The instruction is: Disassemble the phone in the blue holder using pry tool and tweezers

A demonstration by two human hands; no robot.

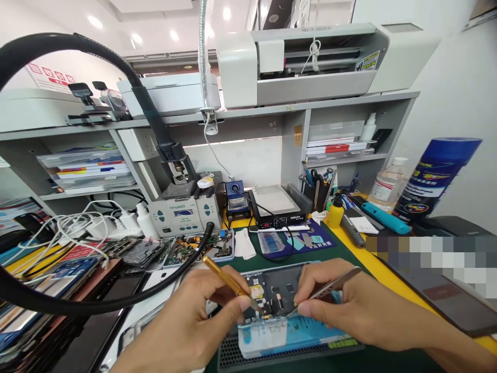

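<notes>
My left hand (200,313) pinches a gold-handled knife (222,275), its thin blade pointing down into an opened phone (286,282). Between the thumb and fingers of my right hand (337,298) are grey metal tweezers (334,284), with their tips low over the phone's near edge. Dark inner parts, a yellow patch and small connectors show in the phone. Beneath its near side lies a blue and white plastic packet (285,334), on a dark perforated mat (233,357). The exact contact of both tips is too small to make out.
A thick black hose (155,295) loops across the left side. Behind stand a hot-air station (184,215), a tray of circuit boards (223,246) and a flat heating plate (274,199). Phones (116,300) are piled at left; a blue spray can (437,178) stands at right.
</notes>
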